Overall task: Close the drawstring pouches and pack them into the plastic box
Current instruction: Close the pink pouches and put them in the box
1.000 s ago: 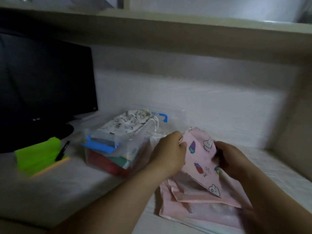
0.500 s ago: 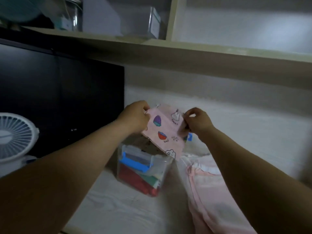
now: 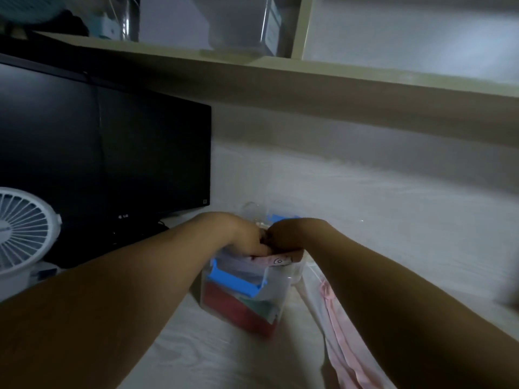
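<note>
- Two hands met over the box (image 3: 271,289), knuckles nearly touching, both forearms reaching in from the near side.
- The left hand (image 3: 244,237) lay on top of the box, its fingers curled down over a pink pouch (image 3: 276,260) and holding it at the box's open top.
- The right hand (image 3: 286,234) sat just right of the left, its fingers bent tight onto the same pouch and its thumb along the pouch's near edge; most of the grip was hidden from where I stood.
- The pouch lay flat across the top of the box, only a thin pink strip with a small printed figure showing under the hands.
- The box was clear plastic and stood on the desk (image 3: 196,346), with a blue latch (image 3: 233,280) on its near side and a second bit of blue showing at its far side, behind the hands.
- Through the box's wall a red pouch (image 3: 227,301) showed at the bottom, with something green above it.
- Right of the box, touching its foot, pink cloth (image 3: 339,332) lay stretched along the desk under the right forearm; I could not tell how many pieces it was.
- Left of the box and behind it stood a dark monitor (image 3: 112,164), and further left a white fan (image 3: 22,228).
- Above the box ran a pale shelf (image 3: 280,77) with blurred containers on it.
</note>
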